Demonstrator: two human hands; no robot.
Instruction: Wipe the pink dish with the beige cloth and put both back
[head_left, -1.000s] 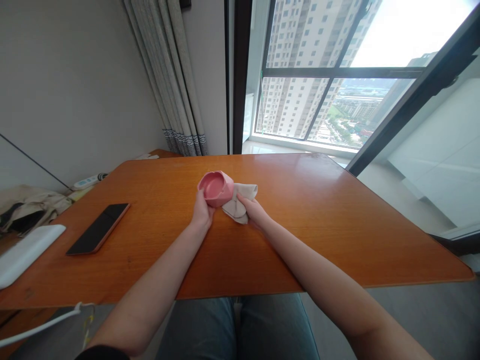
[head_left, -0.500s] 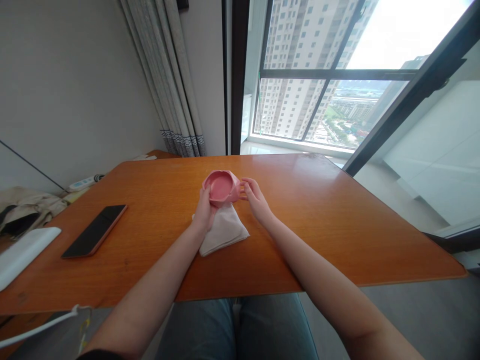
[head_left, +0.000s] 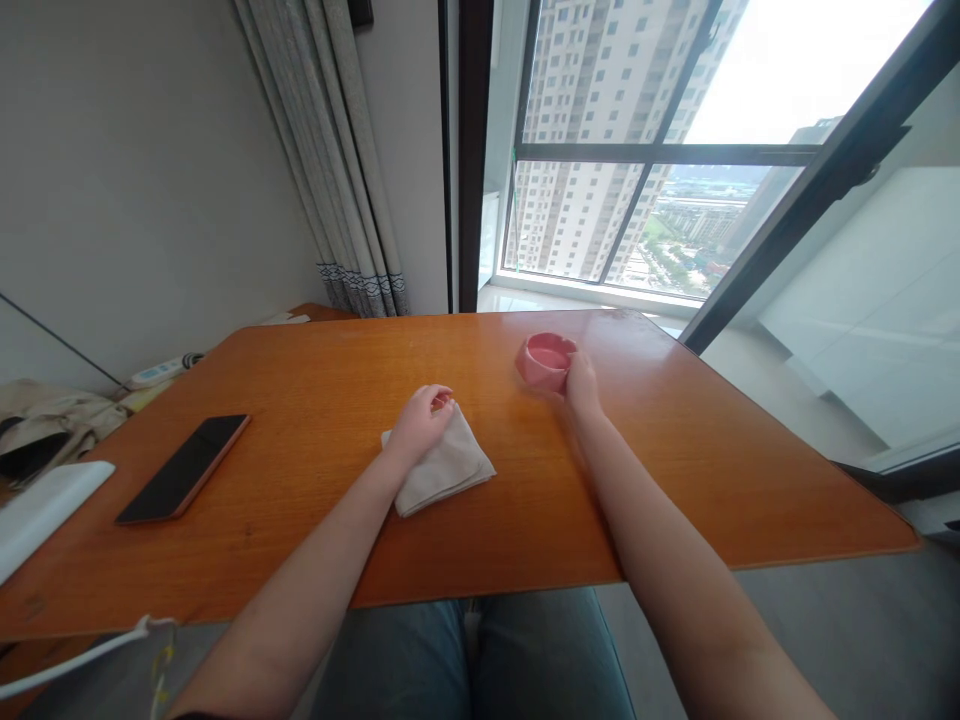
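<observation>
hands apart: right hand (head_left: 582, 380) outstretched gripping pink bowl (head_left: 546, 360), left hand (head_left: 421, 422) curled on cloth (head_left: 442, 468).

Both forearms are bare and stretch forward from the bottom of the view. The left hand (head_left: 421, 420) lies low, palm down, with its fingers (head_left: 439, 398) curled loosely inward and the thumb tucked near them. The wrist is straight. The right arm reaches further out and angles slightly to the right of the left one. The right hand (head_left: 581, 382) is extended, fingers bent forward in a light grasp, its outline somewhat blurred.
</observation>
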